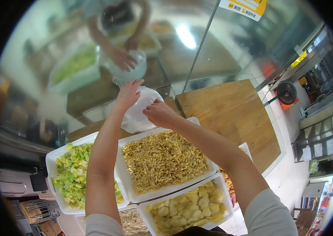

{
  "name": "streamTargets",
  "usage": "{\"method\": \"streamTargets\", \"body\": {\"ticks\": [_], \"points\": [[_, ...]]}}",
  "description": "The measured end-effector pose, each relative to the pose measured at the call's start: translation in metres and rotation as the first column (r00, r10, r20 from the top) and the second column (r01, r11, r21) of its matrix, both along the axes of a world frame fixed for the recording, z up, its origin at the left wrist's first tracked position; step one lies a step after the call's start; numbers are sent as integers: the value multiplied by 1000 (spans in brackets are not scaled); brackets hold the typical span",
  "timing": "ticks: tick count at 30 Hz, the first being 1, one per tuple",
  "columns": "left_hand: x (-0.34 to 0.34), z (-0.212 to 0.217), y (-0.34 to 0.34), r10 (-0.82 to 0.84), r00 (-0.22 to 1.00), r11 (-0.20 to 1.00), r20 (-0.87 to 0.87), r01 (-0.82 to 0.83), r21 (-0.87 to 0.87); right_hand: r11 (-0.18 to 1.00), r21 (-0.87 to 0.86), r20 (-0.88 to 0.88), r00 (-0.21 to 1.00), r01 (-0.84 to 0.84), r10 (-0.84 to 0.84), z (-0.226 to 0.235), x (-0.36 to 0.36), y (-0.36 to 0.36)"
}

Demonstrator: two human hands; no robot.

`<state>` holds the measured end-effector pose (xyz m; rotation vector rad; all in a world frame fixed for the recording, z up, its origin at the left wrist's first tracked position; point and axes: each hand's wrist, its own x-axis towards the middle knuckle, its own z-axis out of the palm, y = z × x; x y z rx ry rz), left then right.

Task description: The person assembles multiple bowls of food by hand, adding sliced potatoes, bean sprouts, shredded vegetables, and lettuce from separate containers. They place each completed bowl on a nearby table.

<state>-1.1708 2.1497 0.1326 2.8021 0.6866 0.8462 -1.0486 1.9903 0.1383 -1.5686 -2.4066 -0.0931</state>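
A white plastic bag (137, 115) is spread over what looks like a round bowl, at the far edge of the trays by the glass. My left hand (128, 95) lies on the bag's far left side, its fingers stretched out. My right hand (161, 114) is bent in at the bag's right side, fingers pinched together on the plastic. Just nearer than the bag is a white tray of bean sprouts (164, 159). Under my left forearm is a white tray of chopped cabbage (72, 169). Sliced potatoes (190, 208) fill another white tray closest to me.
A tall glass panel (166, 43) rises behind the bag and mirrors my arms. To the right stands a wooden table (229, 114), with a black fan (286, 93) beyond it. A partly hidden tray of pale shreds (133, 221) sits at the lower edge.
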Motion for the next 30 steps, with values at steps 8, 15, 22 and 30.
{"method": "streamTargets", "body": {"ticks": [8, 15, 22, 30], "points": [[9, -51, 55, 47, 999, 993, 7, -46, -107, 985, 127, 4, 993, 113, -115, -45, 44, 12], [14, -93, 104, 71, 937, 755, -342, -275, -595, 845, -247, -570, 634, 474, -522, -106, 25, 26], [-85, -198, 144, 86, 989, 158, -117, -129, -979, 833, -549, -835, 54, -62, -547, -194, 31, 39], [-105, -40, 1, -169, 986, 981, 17, 169, -93, 776, -557, -723, 286, 298, -629, -161, 35, 36]]}}
